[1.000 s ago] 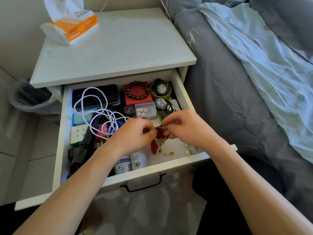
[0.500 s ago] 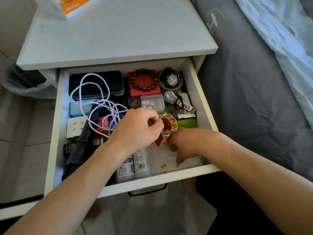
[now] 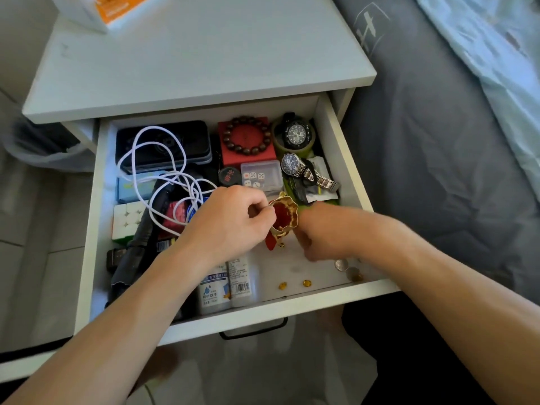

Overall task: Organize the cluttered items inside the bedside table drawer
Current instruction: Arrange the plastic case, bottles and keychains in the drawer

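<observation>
left hand (image 3: 230, 226) pinching red pouch (image 3: 283, 217), right hand (image 3: 318, 238) lowered

Home bedroom: bedside table (image 3: 204, 62) beside bed (image 3: 438, 159).

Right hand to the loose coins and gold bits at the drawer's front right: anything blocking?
Nothing visible blocks it. The right hand hangs over bare drawer floor, beside the red pouch that the left hand pinches open. The coins and gold pieces lie uncovered just in front of it; its fingertips are blurred.
</observation>
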Tool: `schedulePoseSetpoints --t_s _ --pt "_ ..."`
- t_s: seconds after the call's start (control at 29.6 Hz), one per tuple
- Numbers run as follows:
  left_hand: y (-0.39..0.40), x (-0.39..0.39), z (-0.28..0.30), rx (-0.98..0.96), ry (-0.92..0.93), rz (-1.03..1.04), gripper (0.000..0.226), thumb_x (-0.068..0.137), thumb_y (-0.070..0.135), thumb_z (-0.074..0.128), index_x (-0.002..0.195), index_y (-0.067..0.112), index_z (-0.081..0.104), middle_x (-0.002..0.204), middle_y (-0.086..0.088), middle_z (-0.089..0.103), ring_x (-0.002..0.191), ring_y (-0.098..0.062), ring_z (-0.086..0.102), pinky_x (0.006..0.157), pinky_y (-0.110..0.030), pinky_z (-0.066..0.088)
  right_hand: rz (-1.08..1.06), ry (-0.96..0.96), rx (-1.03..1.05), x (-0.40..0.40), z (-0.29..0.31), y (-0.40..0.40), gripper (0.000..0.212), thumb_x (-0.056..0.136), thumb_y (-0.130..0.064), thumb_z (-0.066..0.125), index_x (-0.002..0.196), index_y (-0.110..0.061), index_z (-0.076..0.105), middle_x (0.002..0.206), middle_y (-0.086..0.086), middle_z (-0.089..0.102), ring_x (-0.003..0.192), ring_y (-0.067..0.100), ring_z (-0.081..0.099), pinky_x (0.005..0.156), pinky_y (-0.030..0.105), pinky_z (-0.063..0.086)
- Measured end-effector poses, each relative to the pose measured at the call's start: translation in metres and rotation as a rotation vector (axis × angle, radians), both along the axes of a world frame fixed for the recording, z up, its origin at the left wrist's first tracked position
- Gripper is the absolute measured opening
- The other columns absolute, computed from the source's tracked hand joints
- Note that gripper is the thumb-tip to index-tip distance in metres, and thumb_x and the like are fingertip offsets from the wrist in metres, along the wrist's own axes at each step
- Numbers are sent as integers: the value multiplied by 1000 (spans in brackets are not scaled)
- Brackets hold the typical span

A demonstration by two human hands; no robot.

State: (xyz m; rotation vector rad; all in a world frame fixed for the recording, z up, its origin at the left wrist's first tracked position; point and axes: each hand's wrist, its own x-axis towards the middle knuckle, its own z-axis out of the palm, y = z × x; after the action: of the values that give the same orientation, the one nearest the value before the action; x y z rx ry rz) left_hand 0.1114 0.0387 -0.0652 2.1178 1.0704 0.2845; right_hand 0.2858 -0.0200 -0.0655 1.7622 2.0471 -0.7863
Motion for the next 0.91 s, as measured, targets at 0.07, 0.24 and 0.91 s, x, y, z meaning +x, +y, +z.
schedulePoseSetpoints --t_s 0.07,0.24,0.91 --pt "4 -1 1 14 37 -11 27 90 29 61 65 24 66 58 9 63 51 -16 57 46 -29 41 -224 220 165 13 17 -2 6 86 -27 70 87 -23 66 81 -10 64 78 9 62 64 23 52" --pt "1 1 2 1 77 -75 23 91 30 61 69 25 67 57 6 61 53 -15 58 55 -42 50 -475 602 479 14 41 -18 4 86 -36 72 89 -34 72 78 -18 68 77 -7 62 68 8 49" --pt "0 3 1 74 92 -37 27 90 29 60 64 24 63 54 4 63 51 -15 59 54 -43 52 136 -57 -119 -33 -17 3 39 84 -36 75 110 -13 58 99 -1 57 84 20 54 64 27 43"
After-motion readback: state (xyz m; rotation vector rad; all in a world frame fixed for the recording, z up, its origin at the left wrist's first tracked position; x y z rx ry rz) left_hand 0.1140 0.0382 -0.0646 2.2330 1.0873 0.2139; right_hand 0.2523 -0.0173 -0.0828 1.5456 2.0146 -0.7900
